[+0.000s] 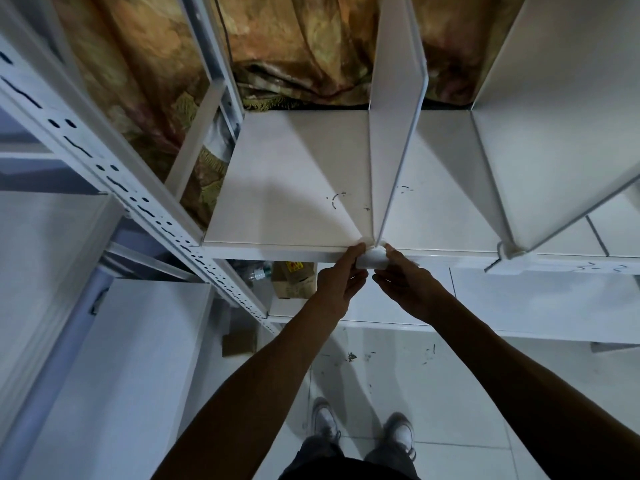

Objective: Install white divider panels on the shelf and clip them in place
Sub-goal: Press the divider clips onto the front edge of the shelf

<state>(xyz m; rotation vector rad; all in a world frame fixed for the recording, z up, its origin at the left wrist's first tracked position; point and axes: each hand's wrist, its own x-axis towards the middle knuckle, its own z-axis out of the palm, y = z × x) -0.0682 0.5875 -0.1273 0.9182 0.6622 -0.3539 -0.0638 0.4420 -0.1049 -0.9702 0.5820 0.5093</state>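
**A:** What is sitting over on the left?

**B:** A perforated upright [104, 161] is slanting down the left side. The shelf [294, 174] is lying just to its right, with a patterned curtain [294, 46] hanging behind.

**A:** And the hands?

**B:** The left hand [341, 282] is pinching the left end of a small white clip [372, 259] at the shelf's near edge. The right hand [405, 285] is pinching its right end. Both are gripping the clip, with neither hanging free.

**A:** Where is the panel standing?

**B:** The divider panel [391, 133] is standing upright on the shelf, running from far edge to near. Its near bottom corner is meeting the clip.

**A:** How are you expecting it to handle?

**B:** I'm judging the panel to be thin, stiff, light and smooth, so it is likely wanting to tip sideways until it is clipped. The clip is looking small and fiddly. Holding it by both ends and pressing it over the shelf lip seems the sensible grip.

**A:** Anything further right?

**B:** A second panel [554, 133] is standing there, with what is looking like a fitted clip at its near foot.

**A:** What are you missing?

**B:** Fingers are covering the clip's seat, so I'm not telling whether it is engaged. The frame is cutting off both panels' tops.
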